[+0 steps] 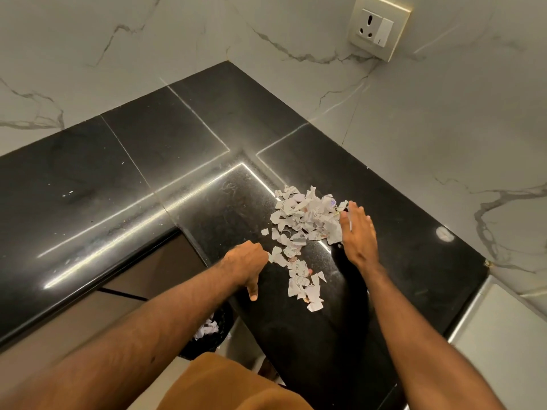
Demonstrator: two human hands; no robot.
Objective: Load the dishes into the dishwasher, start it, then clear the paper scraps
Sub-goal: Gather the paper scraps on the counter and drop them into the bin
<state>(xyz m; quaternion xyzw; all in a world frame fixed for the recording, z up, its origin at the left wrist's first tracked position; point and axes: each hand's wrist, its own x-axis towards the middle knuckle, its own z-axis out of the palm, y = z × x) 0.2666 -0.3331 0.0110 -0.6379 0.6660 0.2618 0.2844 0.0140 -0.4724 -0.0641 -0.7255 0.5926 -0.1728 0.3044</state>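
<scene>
A heap of torn white paper scraps [305,226] lies on the black stone counter [165,161], trailing toward its front edge. My right hand [358,232] rests flat and open on the counter, its edge pressed against the right side of the heap. My left hand [247,263] hovers at the counter's inner edge, just left of the trailing scraps, fingers curled downward and thumb pointing down; nothing shows in it. Below the counter edge stands a black bin [207,335] holding some white scraps. No dishwasher or dishes are in view.
The counter forms an L-shaped corner against white marble walls. A wall socket [379,28] sits high on the right wall. A small white spot [445,234] marks the counter right of my right hand. Brown cabinet fronts [154,267] lie under the counter.
</scene>
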